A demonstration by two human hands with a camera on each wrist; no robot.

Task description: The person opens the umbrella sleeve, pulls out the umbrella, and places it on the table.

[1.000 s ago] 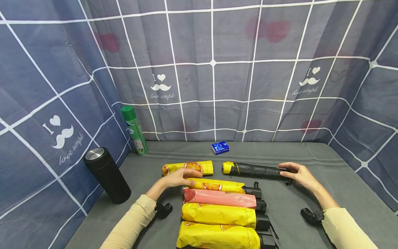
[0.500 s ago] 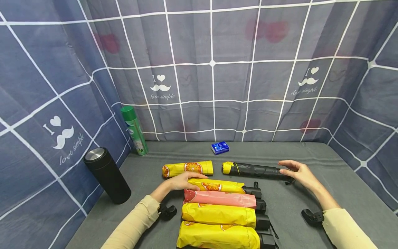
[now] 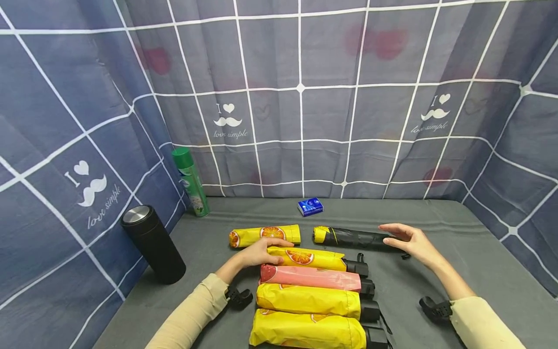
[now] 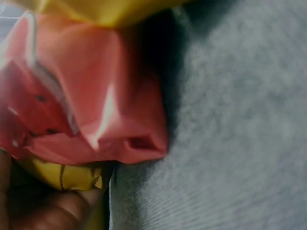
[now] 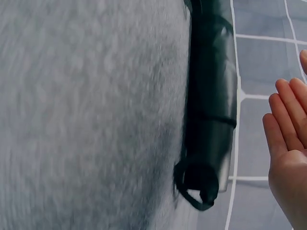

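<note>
Lifting clear of the black folded umbrella, the right hand's fingers are straight and lie side by side, palm open, touching nothing. A second ago this right hand lay on the handle end of that umbrella; half a second ago it was already parting from it. Now a gap shows between palm and handle in the right wrist view. The umbrella lies flat on the grey cloth tabletop, yellow tip to the left, black wrist loop slack at its handle end.

Left hand: fingers loosely bent over the left end of the yellow orange-print folded umbrella, resting on it. It has drawn back a little, off the short yellow orange-print sleeve behind. Whether the fingers actually clasp the umbrella, I cannot tell; the left wrist view is too close and blurred, and shows only the end of the pink watermelon-print folded umbrella.

Judgement: the black umbrella is released and set down; the left hand steadies the row.

Row, near to far: two yellow folded umbrellas, then the pink, then the orange-print one, black handles to the right.

Containers:
- short yellow sleeve: lies flat, well left of the black umbrella; contents not visible.
- black cylindrical flask with steel lid: upright, lid on, contents hidden.
- green spray can: upright, capped, by the checked blue curtain.
- small blue box: closed, at the back.
</note>
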